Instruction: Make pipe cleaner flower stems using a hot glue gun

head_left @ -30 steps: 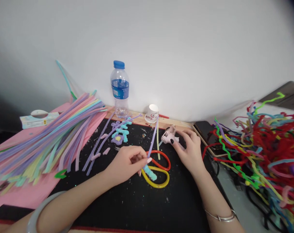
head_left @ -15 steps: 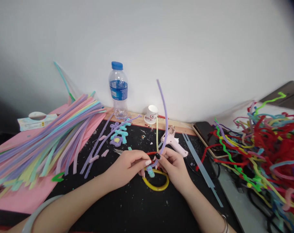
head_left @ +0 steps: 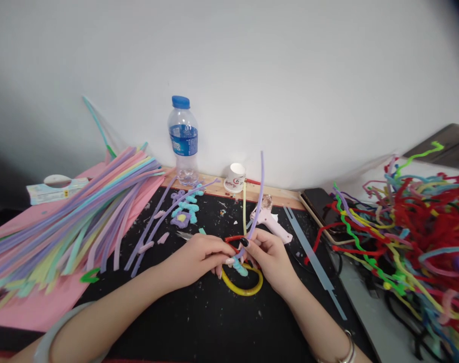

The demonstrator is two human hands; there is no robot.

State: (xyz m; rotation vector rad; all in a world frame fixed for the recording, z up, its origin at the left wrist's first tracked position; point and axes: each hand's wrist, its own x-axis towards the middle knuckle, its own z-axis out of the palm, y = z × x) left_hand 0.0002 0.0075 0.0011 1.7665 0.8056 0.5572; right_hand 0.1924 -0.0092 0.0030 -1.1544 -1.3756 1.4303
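Between my hands is a purple pipe cleaner [head_left: 261,181], its long end standing upward and its lower end at a small twisted teal pipe-cleaner piece [head_left: 240,267]. My left hand [head_left: 207,258] pinches the teal piece from the left. The fingers of my right hand [head_left: 266,253] are closed on the purple stem. Beneath both hands lie scissors with a yellow handle loop [head_left: 244,292] and a red inner part; their blade tip [head_left: 184,235] shows left of my left hand. Farther back lies a teal and purple pipe-cleaner flower [head_left: 181,218] with a yellow centre.
At left, a large bundle of pastel pipe cleaners [head_left: 89,212] lies on pink sheet. Behind stand a water bottle [head_left: 183,141] and paper cup [head_left: 235,179]. Right are a pink glue gun [head_left: 271,224], a translucent strip [head_left: 312,257], a phone [head_left: 320,204] and tangled pipe cleaners [head_left: 422,227].
The purple pipe cleaner's free end has come down and tipped right. The teal piece now points more to the right, its end showing more. Both hands stay close together.
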